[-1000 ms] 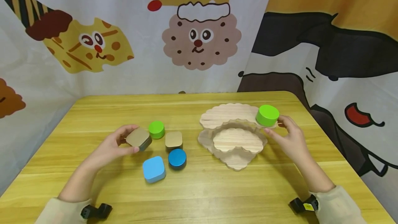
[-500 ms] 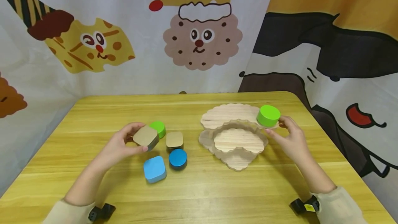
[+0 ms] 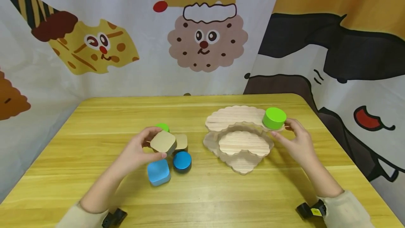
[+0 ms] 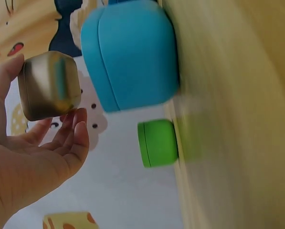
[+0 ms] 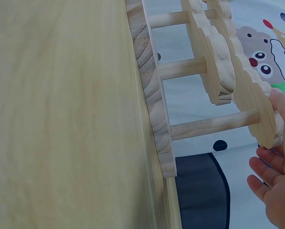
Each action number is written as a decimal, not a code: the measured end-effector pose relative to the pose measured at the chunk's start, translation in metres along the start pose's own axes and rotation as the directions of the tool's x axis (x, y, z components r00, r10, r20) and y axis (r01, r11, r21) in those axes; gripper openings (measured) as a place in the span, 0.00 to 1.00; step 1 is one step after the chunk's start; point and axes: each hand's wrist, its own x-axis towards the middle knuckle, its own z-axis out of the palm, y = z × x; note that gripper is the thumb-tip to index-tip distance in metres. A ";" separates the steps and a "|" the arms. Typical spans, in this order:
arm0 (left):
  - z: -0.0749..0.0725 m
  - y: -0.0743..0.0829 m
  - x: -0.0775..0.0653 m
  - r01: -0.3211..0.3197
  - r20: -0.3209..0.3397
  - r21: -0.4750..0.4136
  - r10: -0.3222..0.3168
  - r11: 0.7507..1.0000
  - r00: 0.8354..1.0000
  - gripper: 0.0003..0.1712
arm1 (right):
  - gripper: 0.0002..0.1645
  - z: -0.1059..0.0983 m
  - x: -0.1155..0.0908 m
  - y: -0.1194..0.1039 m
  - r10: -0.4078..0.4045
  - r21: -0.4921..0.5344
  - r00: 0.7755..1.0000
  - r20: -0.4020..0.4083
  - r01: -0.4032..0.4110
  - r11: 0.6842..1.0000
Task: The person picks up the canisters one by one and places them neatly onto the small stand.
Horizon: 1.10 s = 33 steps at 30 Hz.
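Note:
My left hand (image 3: 156, 147) pinches a tan rounded-square tin (image 3: 163, 141) between thumb and fingers and holds it above the table; the left wrist view shows the same tan tin (image 4: 49, 86) off the surface. Under and around it lie a small green round tin (image 3: 163, 126), a second tan tin (image 3: 182, 141), a dark blue round tin (image 3: 182, 161) and a light blue square tin (image 3: 158, 171). My right hand (image 3: 278, 130) rests at the right edge of the wooden tiered stand (image 3: 240, 140). Its thumb touches a larger green round tin (image 3: 274, 118) on the top tier, and its fingers are relaxed.
The yellow wooden table (image 3: 205, 200) ends just right of the stand. Cartoon-print cloth (image 3: 202, 38) hangs close behind and along both sides. In the right wrist view the stand's dowels (image 5: 214, 125) and scalloped tiers (image 5: 218, 62) show.
My left hand has carried the tan tin to the right, over the other tins, and it now partly hides the small green one. The right hand has stayed by the large green tin.

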 end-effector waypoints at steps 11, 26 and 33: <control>0.030 0.021 0.010 -0.005 0.023 -0.057 0.006 0.998 1.000 0.41 | 0.30 -0.001 0.000 -0.001 -0.005 -0.010 1.000 -0.003 0.005 1.000; 0.066 0.048 0.031 -0.038 0.045 -0.074 0.042 0.997 0.998 0.42 | 0.31 0.000 0.000 0.000 -0.002 -0.006 1.000 0.007 0.002 1.000; 0.072 0.067 0.041 -0.049 0.046 -0.089 0.053 0.995 0.997 0.42 | 0.30 0.000 0.000 0.001 -0.004 -0.015 1.000 0.000 0.004 1.000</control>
